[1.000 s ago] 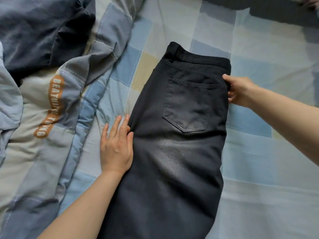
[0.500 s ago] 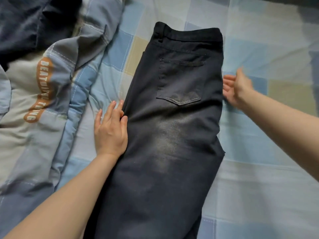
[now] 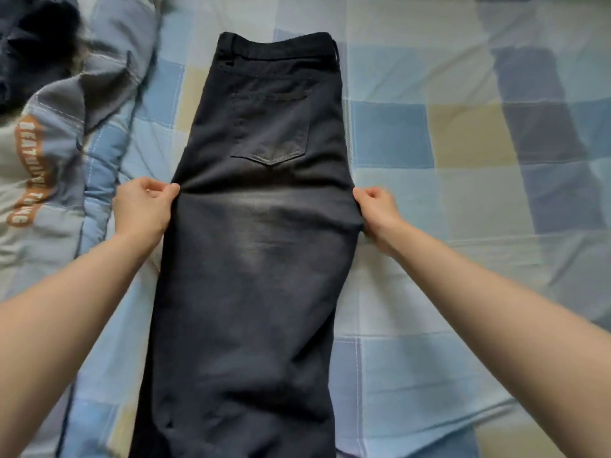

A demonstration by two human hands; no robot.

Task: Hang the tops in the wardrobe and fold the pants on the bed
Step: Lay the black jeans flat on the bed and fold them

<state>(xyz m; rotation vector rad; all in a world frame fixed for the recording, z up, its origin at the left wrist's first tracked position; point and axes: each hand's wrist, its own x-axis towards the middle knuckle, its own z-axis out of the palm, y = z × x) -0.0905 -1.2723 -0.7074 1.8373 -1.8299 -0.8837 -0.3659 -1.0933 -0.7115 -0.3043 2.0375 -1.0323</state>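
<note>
Two bare forearms, no sleeves in view. The left hand and right hand wear no rings, watch or gloves.

The pants are dark woven cloth like denim, matt, with a pale worn fade across the seat and a stitched patch pocket whose lower edge looks rubbed lighter. The bed wears a thin, smooth checked sheet, matt and lightly creased. The quilt at the left is soft padded cloth with lines of white stitching and a printed orange band. A dark garment beyond it looks soft and matt.
</note>
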